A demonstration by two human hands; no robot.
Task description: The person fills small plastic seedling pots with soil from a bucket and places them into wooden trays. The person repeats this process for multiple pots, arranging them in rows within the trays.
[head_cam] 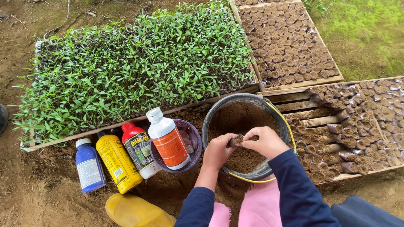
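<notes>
While both hands meet over the black bucket [212, 113] of brown soil, the left hand [218, 150] grips a small soil-filled seedling bag [235, 141] by its side, fingers wrapped round it. The right hand [266, 142] pinches at the bag's open top, fingertips closed on the rim or on a bit of soil — which of the two cannot be told. The bag sits between the two hands, just above the soil in the bucket, near the bucket's near rim.

Left of the bucket stands a purple mesh basket [193, 133] with an orange-labelled white bottle [167, 138] in it. Further left lie a red-capped bottle [138, 147], a yellow bottle [117, 162] and a blue bottle [89, 166] on the bare earth. A yellow boot [134, 211] shows at the near edge. Far behind the bottles spreads a tray of green seedlings [139, 63]. To the right, wooden frames [294, 97] hold rows of filled soil bags [290, 42] — some upright, some lying on their sides.
</notes>
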